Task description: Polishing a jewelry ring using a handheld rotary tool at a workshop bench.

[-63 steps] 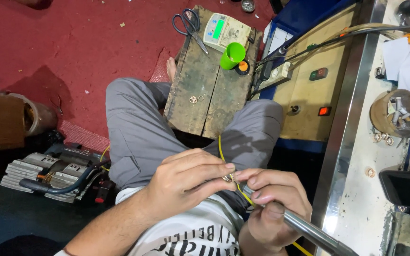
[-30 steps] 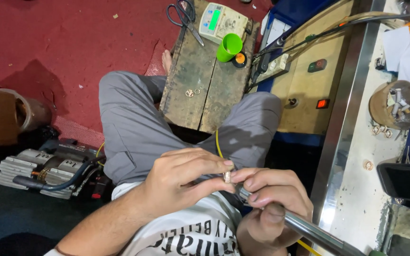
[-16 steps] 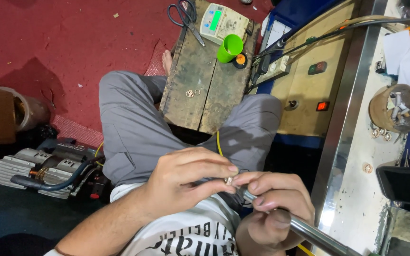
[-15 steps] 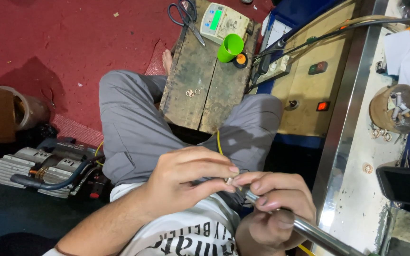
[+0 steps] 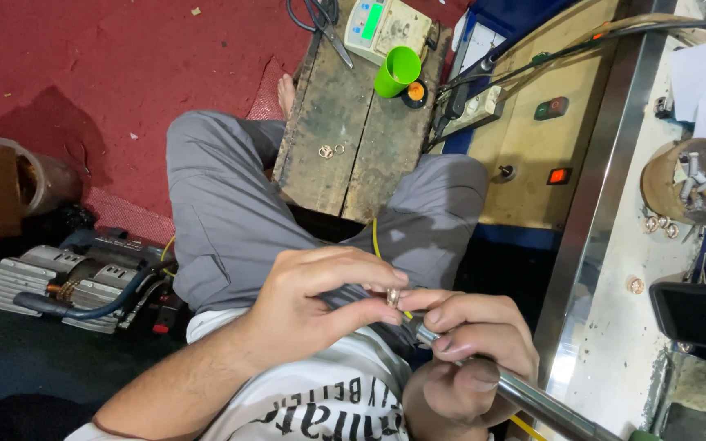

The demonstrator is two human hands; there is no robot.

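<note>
Two hands meet over the seated person's lap. The left hand [image 5: 308,306] curls in from the left, thumb and fingertips pinched narrow on a small metal ring [image 5: 392,296], brass-coloured and shiny, held right at the tip of a slim steel rod [image 5: 525,398]. The right hand [image 5: 471,355] is wrapped around that rod just behind the ring, fingers closed, thumb laid along the shaft; the rod is smooth, round and bright, running off toward the lower right. A thin yellow wire [image 5: 375,241] loops up from between the hands across the grey trousers [image 5: 230,220].

Beyond the knuckles, past the crossed knees, stands a low wooden block [image 5: 345,155], worn, stained and cracked, with a few small rings [image 5: 327,151] lying loose on it. Farther along it sit a green plastic cup [image 5: 398,72], a small digital scale [image 5: 373,24] and scissors [image 5: 320,16]. To the right of the hands a yellowish machine cabinet [image 5: 549,139] with a lit orange switch crowds close to the knee, and beyond it a steel-edged white bench [image 5: 614,327] carries a round stump holder [image 5: 686,181]. Left of the left forearm, on the dark floor, rests a finned grey motor [image 5: 67,282] with a black hose. Red carpet [image 5: 108,73] covers the floor beyond.
</note>
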